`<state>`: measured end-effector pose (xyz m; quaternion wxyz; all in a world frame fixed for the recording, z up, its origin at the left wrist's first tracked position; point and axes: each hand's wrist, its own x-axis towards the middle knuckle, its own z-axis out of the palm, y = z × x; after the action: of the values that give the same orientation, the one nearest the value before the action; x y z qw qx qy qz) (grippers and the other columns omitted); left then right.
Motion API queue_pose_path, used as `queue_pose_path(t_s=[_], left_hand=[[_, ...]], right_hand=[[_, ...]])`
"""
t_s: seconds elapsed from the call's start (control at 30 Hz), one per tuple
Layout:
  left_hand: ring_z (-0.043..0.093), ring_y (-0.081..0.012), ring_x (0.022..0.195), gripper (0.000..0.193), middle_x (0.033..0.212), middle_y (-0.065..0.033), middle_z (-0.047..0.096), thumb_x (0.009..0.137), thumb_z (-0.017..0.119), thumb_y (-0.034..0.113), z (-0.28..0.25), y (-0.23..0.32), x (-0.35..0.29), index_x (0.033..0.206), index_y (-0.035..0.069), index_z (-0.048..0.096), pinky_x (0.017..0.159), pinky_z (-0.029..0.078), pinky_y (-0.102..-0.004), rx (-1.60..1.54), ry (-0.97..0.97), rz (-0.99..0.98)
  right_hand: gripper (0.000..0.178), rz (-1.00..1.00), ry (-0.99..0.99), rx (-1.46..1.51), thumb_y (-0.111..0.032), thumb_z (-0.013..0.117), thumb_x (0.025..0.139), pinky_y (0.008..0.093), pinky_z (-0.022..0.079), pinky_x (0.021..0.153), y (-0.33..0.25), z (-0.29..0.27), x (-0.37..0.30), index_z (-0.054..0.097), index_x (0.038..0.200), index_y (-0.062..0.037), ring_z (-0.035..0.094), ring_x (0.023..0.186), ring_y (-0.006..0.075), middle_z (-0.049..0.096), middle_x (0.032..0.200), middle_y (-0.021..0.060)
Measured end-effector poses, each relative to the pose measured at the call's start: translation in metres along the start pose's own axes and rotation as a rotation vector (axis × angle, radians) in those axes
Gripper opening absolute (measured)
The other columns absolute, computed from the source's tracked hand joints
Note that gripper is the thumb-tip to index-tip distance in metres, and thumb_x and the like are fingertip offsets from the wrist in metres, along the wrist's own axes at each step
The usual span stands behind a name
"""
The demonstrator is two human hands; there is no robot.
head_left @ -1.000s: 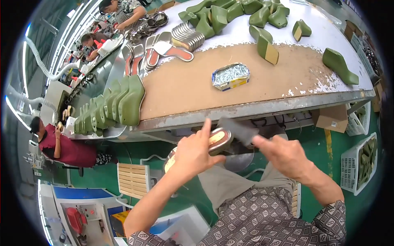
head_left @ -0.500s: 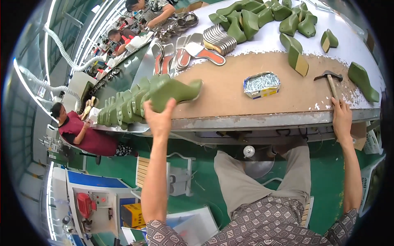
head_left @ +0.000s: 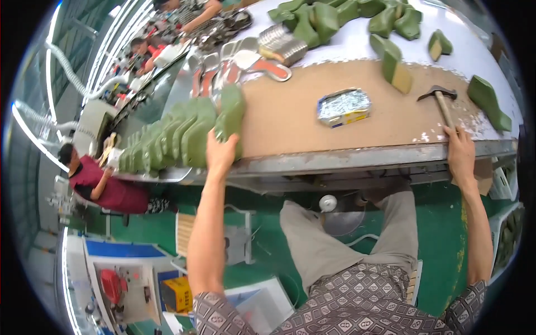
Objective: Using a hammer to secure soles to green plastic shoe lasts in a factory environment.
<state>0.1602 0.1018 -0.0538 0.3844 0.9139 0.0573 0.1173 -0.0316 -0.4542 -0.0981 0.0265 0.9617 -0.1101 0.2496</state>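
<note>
At the near end of a row of green shoe lasts, my left hand grips one shoe last low down. That last stands upright against the row. Over on the right, my right hand is at the table's front edge, its fingers closed round the handle end of a hammer. The hammer's head rests on the brown board. Between my hands sits an open small box filled with silvery metal bits that look like nails.
Silver and orange insoles lie beyond the row. More green lasts are piled at the back, and single lasts lie on the right. A person in a dark red top sits at the left. The metal table edge runs before me.
My left hand has turned the shoe last from lying sideways to upright against the row. My right hand stays on the hammer handle. The whole view has shifted slightly.
</note>
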Motion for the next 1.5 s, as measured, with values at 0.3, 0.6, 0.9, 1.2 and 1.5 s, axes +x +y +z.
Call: queue_pose_path(t_s=[0.3,0.6,0.9,1.2,1.5], left_hand=[[0.059,-0.0246,0.103,0.058,0.114,-0.0166,0.062,0.081,0.072,0.015,-0.057,-0.04,-0.023,0.13,-0.003,0.047,0.093,0.045,-0.0347,-0.085,0.027,0.076],[0.043,-0.0327,0.13,0.059,0.136,-0.0193,0.048,0.082,0.063,0.0,-0.012,0.063,-0.087,0.137,-0.004,0.041,0.111,0.03,-0.041,0.056,0.114,0.431],[0.047,-0.0385,0.126,0.088,0.138,-0.0229,0.045,0.068,0.084,0.018,0.101,0.23,-0.123,0.139,0.0,0.036,0.105,0.037,-0.0461,-0.267,0.059,1.035],[0.064,-0.0192,0.085,0.041,0.094,-0.012,0.067,0.098,0.049,0.038,0.116,0.259,-0.135,0.106,-0.001,0.062,0.073,0.05,-0.0298,-1.188,-0.712,-0.027],[0.054,-0.0374,0.118,0.076,0.133,-0.0242,0.051,0.079,0.071,0.033,0.185,0.047,0.133,0.138,-0.004,0.04,0.103,0.04,-0.0434,-0.075,0.281,0.172]], right_hand=[[0.044,-0.047,0.238,0.23,-0.004,0.062,0.079,0.0438,0.046,0.092,-0.016,0.001,0.057,0.057,0.122,-0.003,0.057,0.105,0.0374,0.057,0.117,0.0221],[0.04,0.21,-0.043,0.855,-0.022,0.061,0.091,0.0426,0.052,0.081,-0.093,0.062,0.152,0.054,0.123,0.0019,0.066,0.088,0.0344,0.068,0.097,0.0212],[0.032,0.182,-0.162,1.42,-0.023,0.056,0.094,0.0278,0.049,0.068,-0.125,-0.147,0.067,0.065,0.106,0.0051,0.059,0.076,0.0101,0.065,0.084,0.0059],[0.119,-0.265,-0.043,1.293,-0.025,0.081,0.068,0.0425,0.033,0.109,-0.145,-0.082,0.001,-0.001,0.151,-0.0006,0.035,0.136,0.0367,0.031,0.146,0.0262],[0.094,0.307,-0.175,1.728,-0.048,0.066,0.077,0.0361,0.032,0.104,-0.106,-0.03,0.001,0.025,0.147,-0.0004,0.04,0.122,0.0213,0.041,0.134,0.0102]])
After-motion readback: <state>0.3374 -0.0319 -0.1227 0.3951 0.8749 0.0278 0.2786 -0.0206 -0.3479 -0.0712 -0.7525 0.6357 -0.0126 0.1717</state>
